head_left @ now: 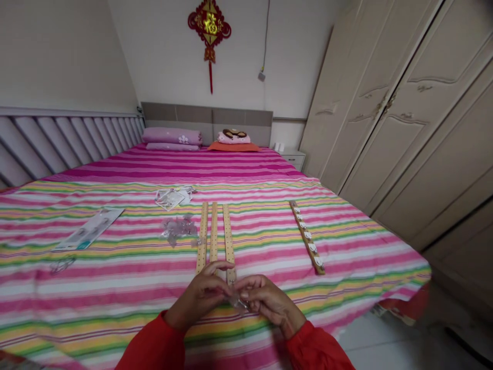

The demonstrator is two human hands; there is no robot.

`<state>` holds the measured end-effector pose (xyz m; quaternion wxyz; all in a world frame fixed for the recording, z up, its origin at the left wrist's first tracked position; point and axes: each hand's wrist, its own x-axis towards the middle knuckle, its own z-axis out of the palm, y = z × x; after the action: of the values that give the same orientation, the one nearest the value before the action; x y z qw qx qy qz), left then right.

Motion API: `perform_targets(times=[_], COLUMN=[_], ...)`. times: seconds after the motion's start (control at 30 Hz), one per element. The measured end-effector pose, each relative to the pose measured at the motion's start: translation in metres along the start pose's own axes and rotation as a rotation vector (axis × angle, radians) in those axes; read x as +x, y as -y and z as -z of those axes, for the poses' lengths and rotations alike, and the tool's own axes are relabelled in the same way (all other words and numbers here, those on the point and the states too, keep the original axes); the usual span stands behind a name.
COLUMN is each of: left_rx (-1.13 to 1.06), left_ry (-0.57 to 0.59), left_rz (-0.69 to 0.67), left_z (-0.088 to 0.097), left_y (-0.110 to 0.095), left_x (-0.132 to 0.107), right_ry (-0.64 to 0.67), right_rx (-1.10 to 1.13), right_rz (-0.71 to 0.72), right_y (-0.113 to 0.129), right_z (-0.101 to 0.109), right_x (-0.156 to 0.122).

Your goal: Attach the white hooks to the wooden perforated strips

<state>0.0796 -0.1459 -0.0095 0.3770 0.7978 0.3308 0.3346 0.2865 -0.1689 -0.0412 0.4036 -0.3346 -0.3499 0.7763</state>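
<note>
My left hand [204,290] and my right hand [265,300] meet low in the middle of the view, at the near ends of the wooden strips. Between their closed fingers is a small clear plastic packet [238,302] with something shiny in it, too small to make out. Just beyond lie three pale wooden strips with rows of holes: a left strip [202,239], a middle strip [214,234] and a right strip [228,231]. To their left is a heap of small clear packets [179,229], one lying by the left strip.
A darker wooden strip [307,236] with several white pieces lies to the right. White cards [175,197] sit beyond the heap. Farther left are a long clear package [90,229] and thin wire pieces [63,264]. All rest on a striped bedspread [127,298].
</note>
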Motion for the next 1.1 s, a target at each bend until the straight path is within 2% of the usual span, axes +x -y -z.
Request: perform_targets(times=[0.13,0.33,0.4,0.53,0.7,1.1], left_rx=[-0.041,-0.051,-0.025,0.03,0.224,0.592], left_ry=[-0.097,-0.374,-0.417,-0.421,-0.39,-0.339], left_rz=[0.041,0.197,0.2,0.137,0.089,0.161], left_z=[0.002,-0.004,-0.01,-0.021,-0.029,-0.04], left_y=[0.012,0.036,0.045,0.06,0.07,0.075], left_x=[0.008,0.015,0.015,0.013,0.012,0.018], right_ry=[-0.071,-0.344,-0.412,-0.487,-0.532,-0.547], right_rx=[0.074,0.025,-0.006,-0.036,-0.08,-0.106], right_rz=[0.011,0.2,0.243,0.281,0.298,0.287], right_y=[0.0,0.001,-0.001,-0.007,-0.008,-0.008], right_z=[0.003,0.012,0.014,0.016,0.013,0.012], right_x=[0.012,0.047,0.059,0.075,0.085,0.094])
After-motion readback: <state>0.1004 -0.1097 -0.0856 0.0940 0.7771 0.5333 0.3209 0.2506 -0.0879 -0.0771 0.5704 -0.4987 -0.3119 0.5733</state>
